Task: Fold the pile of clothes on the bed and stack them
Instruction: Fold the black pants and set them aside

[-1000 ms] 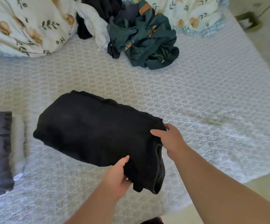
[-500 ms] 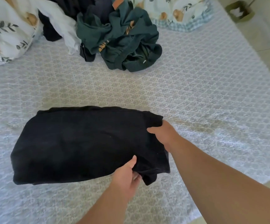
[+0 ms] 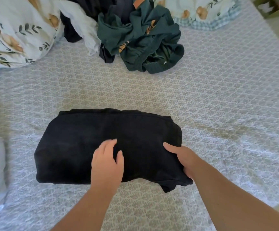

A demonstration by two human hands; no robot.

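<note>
We see the bed point(image 3: 218, 97) under a patterned cover, with the folded black garment point(image 3: 88, 140) lying flat near its front edge. Beyond the garment sits the unfolded pile point(image 3: 140, 39). Our left hand point(image 3: 107, 164) rests flat on the garment, fingers relaxed; our right hand point(image 3: 183, 159) pinches its right edge.

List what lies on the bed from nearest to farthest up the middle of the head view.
Left hand resting on the folded black garment → bare patterned grey bedspread → crumpled dark green garment in the unfolded pile.
</note>
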